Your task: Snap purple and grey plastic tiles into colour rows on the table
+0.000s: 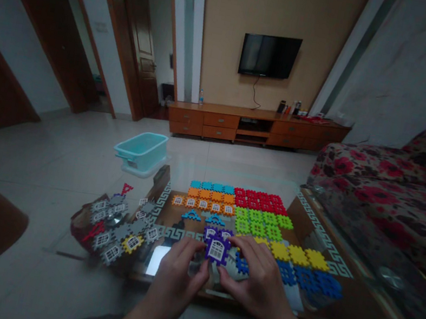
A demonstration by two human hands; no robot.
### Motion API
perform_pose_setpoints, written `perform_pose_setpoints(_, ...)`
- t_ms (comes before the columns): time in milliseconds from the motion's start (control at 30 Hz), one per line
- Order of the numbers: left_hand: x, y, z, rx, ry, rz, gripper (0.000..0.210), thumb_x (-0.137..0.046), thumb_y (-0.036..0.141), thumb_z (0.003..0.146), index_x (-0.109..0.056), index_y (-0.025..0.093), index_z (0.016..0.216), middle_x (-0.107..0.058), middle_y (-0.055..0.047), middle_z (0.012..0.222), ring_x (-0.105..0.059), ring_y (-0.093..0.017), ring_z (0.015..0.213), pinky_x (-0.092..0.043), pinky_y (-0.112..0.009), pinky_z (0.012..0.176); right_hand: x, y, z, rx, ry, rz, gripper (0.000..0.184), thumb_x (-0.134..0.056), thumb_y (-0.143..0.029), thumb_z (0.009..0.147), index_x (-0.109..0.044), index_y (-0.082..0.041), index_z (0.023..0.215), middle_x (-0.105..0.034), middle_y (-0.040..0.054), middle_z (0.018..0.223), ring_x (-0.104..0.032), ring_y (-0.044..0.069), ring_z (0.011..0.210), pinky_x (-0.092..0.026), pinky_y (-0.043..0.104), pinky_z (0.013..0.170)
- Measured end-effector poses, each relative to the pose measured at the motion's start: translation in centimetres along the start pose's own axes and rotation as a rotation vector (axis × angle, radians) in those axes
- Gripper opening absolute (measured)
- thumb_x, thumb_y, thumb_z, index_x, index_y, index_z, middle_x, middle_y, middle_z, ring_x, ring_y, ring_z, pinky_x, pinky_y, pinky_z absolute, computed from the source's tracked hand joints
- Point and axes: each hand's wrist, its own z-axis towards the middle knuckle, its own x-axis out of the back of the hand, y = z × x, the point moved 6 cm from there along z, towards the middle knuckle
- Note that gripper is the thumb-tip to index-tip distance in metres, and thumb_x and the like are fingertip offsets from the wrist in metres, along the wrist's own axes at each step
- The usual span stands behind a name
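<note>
Between my two hands is a purple interlocking tile [217, 249] with a white window insert. My left hand [185, 264] pinches its left edge with thumb and fingers. My right hand [252, 276] grips its right side. Just behind it, two more purple tiles [211, 232] with white windows lie on the glass table, partly hidden. Yellow tiles [297, 254] and blue tiles [307, 279] spread to the right, some covered by my right hand. Farther back are rows of green [257, 223], red [259, 199], orange [211, 196] and light blue tiles [212, 187], plus two blue arch pieces [192, 215].
At the table's left lies a loose heap of grey tiles [121, 231] with white windows, a yellow tile [132, 244] and red pieces. A turquoise bin [141, 149] stands on the floor beyond. A floral sofa [391, 174] flanks the right side; a wooden TV cabinet [219, 122] stands behind.
</note>
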Motion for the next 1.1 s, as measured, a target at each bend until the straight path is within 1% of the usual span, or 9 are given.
perform_pose_setpoints(267,-0.6,-0.4,-0.1,-0.013,-0.104,0.029,0.026,-0.061,0.011,0.084,-0.062,0.021,0.108,-0.067,-0.006,0.098,-0.064,-0.022,0.089,-0.052,-0.033,0.077,0.3,-0.4,0.2,0.047,-0.029,-0.033,0.043,-0.063,-0.023,0.081,-0.056,-0.018,0.124,-0.071,0.0132,0.112,-0.068,0.030,0.102,-0.052,0.047,0.088)
perform_pose_setpoints(367,-0.6,-0.4,0.0,-0.008,-0.139,0.028,0.027,-0.061,0.010,0.083,-0.063,0.021,0.108,-0.067,-0.005,0.096,-0.064,-0.022,0.088,-0.051,-0.033,0.076,0.3,-0.5,0.2,0.051,-0.028,-0.032,0.045,-0.063,-0.023,0.080,-0.056,-0.018,0.124,-0.071,0.0132,0.111,-0.068,0.030,0.101,-0.052,0.046,0.087)
perform_pose_setpoints(533,-0.6,-0.6,0.5,0.052,-0.223,-0.003,0.021,-0.063,0.010,0.081,-0.067,0.021,0.099,-0.067,-0.004,0.091,-0.064,-0.021,0.084,-0.049,-0.030,0.071,0.2,-0.6,0.3,0.056,-0.052,-0.011,0.047,-0.063,-0.020,0.078,-0.056,-0.019,0.124,-0.071,0.0128,0.110,-0.068,0.029,0.100,-0.053,0.045,0.086)
perform_pose_setpoints(800,-0.6,-0.8,0.9,0.103,-0.274,-0.084,0.013,-0.065,0.010,0.074,-0.067,0.019,0.084,-0.066,-0.003,0.082,-0.062,-0.019,0.077,-0.044,-0.028,0.068,0.3,-0.6,0.5,0.010,-0.100,0.089,0.046,-0.066,-0.021,0.074,-0.056,-0.021,0.119,-0.071,0.0108,0.109,-0.068,0.029,0.100,-0.054,0.044,0.086)
perform_pose_setpoints(900,-0.5,-0.9,1.1,0.172,-0.275,-0.148,0.011,-0.067,0.011,0.071,-0.068,0.018,0.080,-0.068,-0.003,0.079,-0.061,-0.019,0.074,-0.044,-0.027,0.067,0.3,-0.5,0.6,-0.030,-0.108,0.147,0.045,-0.067,-0.021,0.074,-0.057,-0.021,0.118,-0.070,0.0098,0.110,-0.067,0.028,0.102,-0.054,0.044,0.088)
perform_pose_setpoints(967,-0.7,-1.2,1.2,0.249,-0.290,-0.222,0.010,-0.067,0.013,0.070,-0.069,0.017,0.079,-0.068,-0.003,0.077,-0.060,-0.017,0.071,-0.043,-0.027,0.067,0.3,-0.3,0.6,-0.056,-0.107,0.198,0.045,-0.067,-0.021,0.075,-0.057,-0.022,0.118,-0.069,0.0092,0.110,-0.066,0.027,0.101,-0.055,0.042,0.087)
perform_pose_setpoints(1033,-1.2,-1.8,1.0,0.354,-0.323,-0.338,0.010,-0.068,0.017,0.070,-0.071,0.016,0.080,-0.067,-0.003,0.074,-0.059,-0.017,0.069,-0.043,-0.026,0.065,0.2,-0.1,0.6,-0.080,-0.117,0.249,0.043,-0.067,-0.022,0.078,-0.057,-0.022,0.119,-0.068,0.0087,0.109,-0.066,0.025,0.100,-0.057,0.040,0.084)
perform_pose_setpoints(1100,-2.2,-2.6,0.6,0.485,-0.359,-0.517,0.013,-0.071,0.022,0.069,-0.070,0.014,0.079,-0.065,-0.002,0.070,-0.055,-0.015,0.065,-0.040,-0.025,0.061,0.1,0.0,0.6,-0.094,-0.128,0.284,0.045,-0.067,-0.023,0.080,-0.055,-0.023,0.124,-0.067,0.0092,0.113,-0.065,0.025,0.103,-0.057,0.039,0.085)
